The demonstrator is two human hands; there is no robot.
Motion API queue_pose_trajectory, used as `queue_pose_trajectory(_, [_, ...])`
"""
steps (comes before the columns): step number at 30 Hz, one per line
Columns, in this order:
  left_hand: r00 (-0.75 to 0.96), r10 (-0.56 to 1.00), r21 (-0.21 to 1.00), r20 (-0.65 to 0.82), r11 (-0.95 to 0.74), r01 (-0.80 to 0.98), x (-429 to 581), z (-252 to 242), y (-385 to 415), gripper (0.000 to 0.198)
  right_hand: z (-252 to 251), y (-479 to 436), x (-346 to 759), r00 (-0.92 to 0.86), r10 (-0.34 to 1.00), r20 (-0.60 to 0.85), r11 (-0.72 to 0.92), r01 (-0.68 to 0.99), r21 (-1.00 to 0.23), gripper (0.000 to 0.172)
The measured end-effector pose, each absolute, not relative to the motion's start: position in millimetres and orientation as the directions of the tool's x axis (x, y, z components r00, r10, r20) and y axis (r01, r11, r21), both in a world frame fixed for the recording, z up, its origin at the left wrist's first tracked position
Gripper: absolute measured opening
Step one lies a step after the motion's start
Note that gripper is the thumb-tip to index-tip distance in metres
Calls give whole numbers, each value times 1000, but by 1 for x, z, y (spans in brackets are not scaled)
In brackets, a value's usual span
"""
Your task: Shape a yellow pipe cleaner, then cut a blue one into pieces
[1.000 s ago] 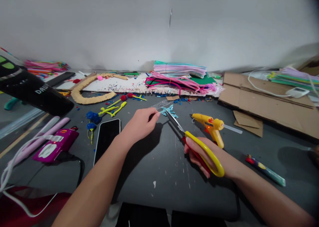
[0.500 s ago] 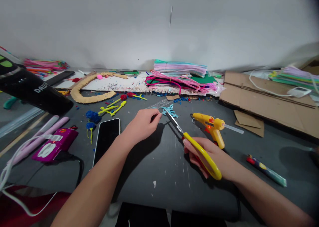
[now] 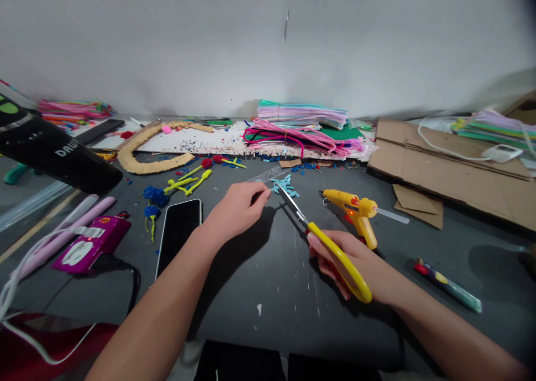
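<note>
My right hand (image 3: 341, 258) is wrapped around the yellow and red handles of a pair of scissors (image 3: 330, 241). The blades look nearly closed and point away, up to the left, with their tips at a small heap of light blue cut pieces (image 3: 288, 186). Left of the tips, my left hand (image 3: 243, 208) is closed in a pinch, thumb against fingers. Whatever it may hold is too small to make out. Under the blue pieces lies a clear ruler (image 3: 263, 175), partly covered.
A yellow glue gun (image 3: 354, 205) lies right of the scissors, with cardboard sheets (image 3: 452, 174) behind. On the left are a phone (image 3: 180, 230), pompom flowers (image 3: 156, 196), a purple power strip (image 3: 94, 244) and a black tumbler (image 3: 54, 146). Pipe cleaner bundles (image 3: 301, 113) stand by the wall.
Almost nothing differs. Both hands and the scissors keep their places; the view has shifted very slightly.
</note>
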State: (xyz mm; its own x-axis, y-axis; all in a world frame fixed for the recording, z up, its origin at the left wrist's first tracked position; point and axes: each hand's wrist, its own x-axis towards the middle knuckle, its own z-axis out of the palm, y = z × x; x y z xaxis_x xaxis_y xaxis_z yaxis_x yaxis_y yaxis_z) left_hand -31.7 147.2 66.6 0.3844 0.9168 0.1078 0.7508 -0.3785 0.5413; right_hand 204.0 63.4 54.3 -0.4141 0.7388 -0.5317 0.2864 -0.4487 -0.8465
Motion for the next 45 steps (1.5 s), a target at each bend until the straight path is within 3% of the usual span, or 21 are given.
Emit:
queue_pose_trajectory(13, [374,923,533,88,-360,766,-33,62,148,32,53,67,203,-372,733,-569,-453,356,-817,47])
queue_pose_trajectory(25, [430,897,541,-104,-311,781,-58,75,153,35,53,72,202,-358,741,-568,-393,455,-799,41])
queue_pose_trajectory(36, [353,936,537,10,-303,788,-56,72,155,36,50,66,214,-493,742,-455,-397,225,-890,48])
queue_pose_trajectory(45, [367,929,576,48,-326,749,-39,68,149,37,58,64,208,-465,713,-525,-453,265,-851,48])
